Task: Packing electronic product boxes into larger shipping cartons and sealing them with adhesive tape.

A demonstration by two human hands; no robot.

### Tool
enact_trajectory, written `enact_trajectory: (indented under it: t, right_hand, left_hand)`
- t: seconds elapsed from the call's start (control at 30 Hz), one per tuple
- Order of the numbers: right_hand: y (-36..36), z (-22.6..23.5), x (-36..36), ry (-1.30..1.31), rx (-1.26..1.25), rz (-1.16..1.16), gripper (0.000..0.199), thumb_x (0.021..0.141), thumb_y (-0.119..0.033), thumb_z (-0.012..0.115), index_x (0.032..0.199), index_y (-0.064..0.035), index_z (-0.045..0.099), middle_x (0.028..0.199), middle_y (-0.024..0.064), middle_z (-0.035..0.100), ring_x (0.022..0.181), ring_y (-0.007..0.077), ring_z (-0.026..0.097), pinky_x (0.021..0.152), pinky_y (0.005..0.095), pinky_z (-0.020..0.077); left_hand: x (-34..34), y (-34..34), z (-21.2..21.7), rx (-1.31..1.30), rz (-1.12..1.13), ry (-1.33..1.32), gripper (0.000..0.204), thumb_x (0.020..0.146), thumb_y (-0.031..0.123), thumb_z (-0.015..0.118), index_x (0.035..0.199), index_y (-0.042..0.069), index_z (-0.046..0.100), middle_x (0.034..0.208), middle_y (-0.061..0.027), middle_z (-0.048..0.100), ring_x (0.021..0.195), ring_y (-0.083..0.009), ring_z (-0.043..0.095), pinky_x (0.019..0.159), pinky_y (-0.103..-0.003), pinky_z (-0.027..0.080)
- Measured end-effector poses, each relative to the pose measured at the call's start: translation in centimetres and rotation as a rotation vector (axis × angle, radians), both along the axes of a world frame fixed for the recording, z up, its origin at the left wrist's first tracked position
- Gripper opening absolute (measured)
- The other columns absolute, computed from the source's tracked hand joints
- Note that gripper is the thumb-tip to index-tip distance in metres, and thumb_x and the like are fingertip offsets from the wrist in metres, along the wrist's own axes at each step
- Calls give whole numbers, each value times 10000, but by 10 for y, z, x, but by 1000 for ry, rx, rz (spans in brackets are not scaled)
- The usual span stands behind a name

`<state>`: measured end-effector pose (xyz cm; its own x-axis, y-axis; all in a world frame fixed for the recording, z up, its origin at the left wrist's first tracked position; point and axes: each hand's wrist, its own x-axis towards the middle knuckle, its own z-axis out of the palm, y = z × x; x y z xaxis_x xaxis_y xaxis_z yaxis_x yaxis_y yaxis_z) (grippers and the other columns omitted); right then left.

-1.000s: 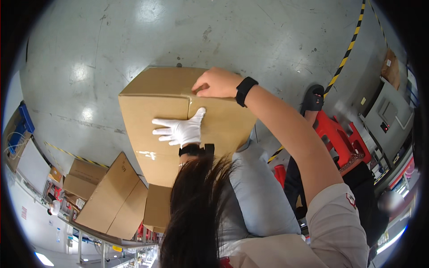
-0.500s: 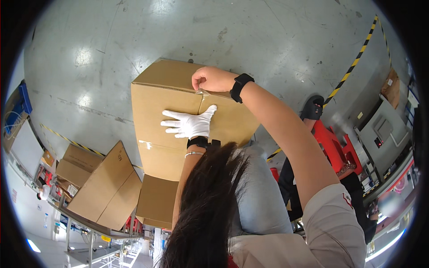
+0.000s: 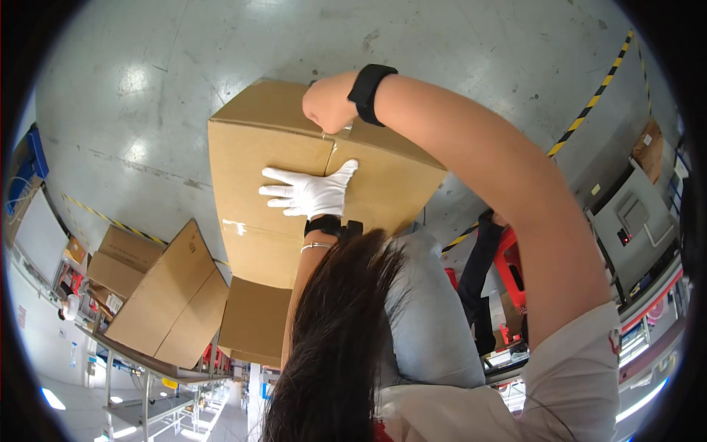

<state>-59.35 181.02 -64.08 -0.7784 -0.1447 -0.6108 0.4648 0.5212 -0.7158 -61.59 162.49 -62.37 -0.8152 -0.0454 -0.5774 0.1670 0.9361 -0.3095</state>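
Cardboard box nearer and larger, right hand farther along its top seam.

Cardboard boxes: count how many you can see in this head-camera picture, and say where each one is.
3. A big cardboard box sits under both hands in the middle; an open one lies at lower left; a third sits behind that, further left. Others may be hidden behind the person's hair.

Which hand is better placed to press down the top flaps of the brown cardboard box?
Left: the white-gloved left hand lies flat across the brown cardboard box flaps; the bare right hand is closed at the far edge.
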Motion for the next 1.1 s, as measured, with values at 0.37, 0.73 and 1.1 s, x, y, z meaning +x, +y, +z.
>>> enact_trajectory:
  t: [0.37, 0.73, 1.1]
  right_hand:
    - [-17, -19, 51, -46, -422, -692, 53, 660, -59, 637, 692, -27, 665, 697, 124, 662, 621, 257, 637, 553, 369, 477]
    - [-41, 8, 53, 240, 18, -604, 84, 685, -86, 649, 722, -12, 662, 691, 163, 652, 592, 301, 605, 593, 366, 485]
    - [-32, 0, 63, 165, -299, -761, 111, 820, -70, 665, 756, 8, 620, 726, 52, 654, 649, 101, 589, 620, 267, 485]
  left_hand:
    - [4, 6, 5, 1, -5, -10, 1592, 409, 559, 922, 1506, 111, -142, 1555, -277, -97, 1436, -481, 4, 1149, -577, 144]
    - [2, 2, 15, 48, 20, -42, 1589, 416, 596, 904, 1508, 132, -152, 1557, -280, -90, 1441, -470, -16, 1153, -580, 97]
    - [-25, -17, 15, 492, -771, -120, 987, 650, 651, 741, 1483, 412, 269, 1605, -127, 53, 1449, -443, -13, 1109, -667, 24]
